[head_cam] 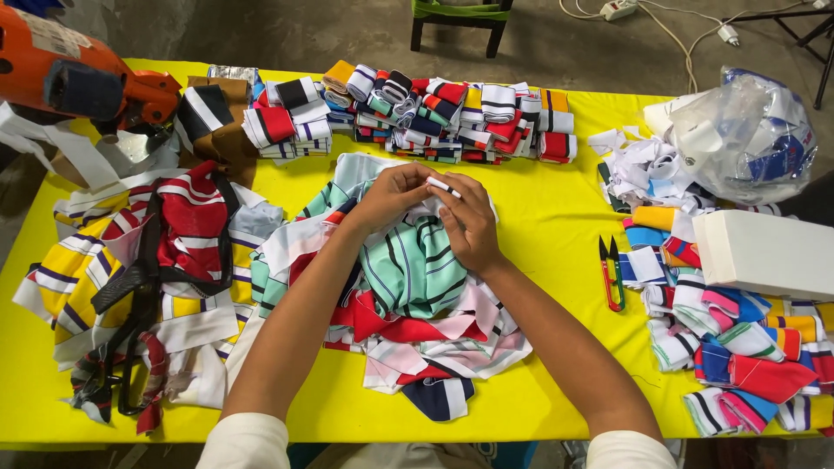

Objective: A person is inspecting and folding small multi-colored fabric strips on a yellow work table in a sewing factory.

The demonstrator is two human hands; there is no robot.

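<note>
Both hands meet above the striped fabric pile (pixel 408 278): left hand (pixel 388 195) and right hand (pixel 469 227) each close their grip on a small white strip (pixel 444 187); best kept taut, pinched near its ends.

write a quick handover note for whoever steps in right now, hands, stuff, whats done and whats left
Left hand and right hand: both pinch one small white strip above the striped fabric pile.
Done: folded striped pieces stacked in rows at the table's far edge.
Left: loose pile under the hands, more pieces at right.
Thread snips lie right of the pile on the yellow table.
</note>
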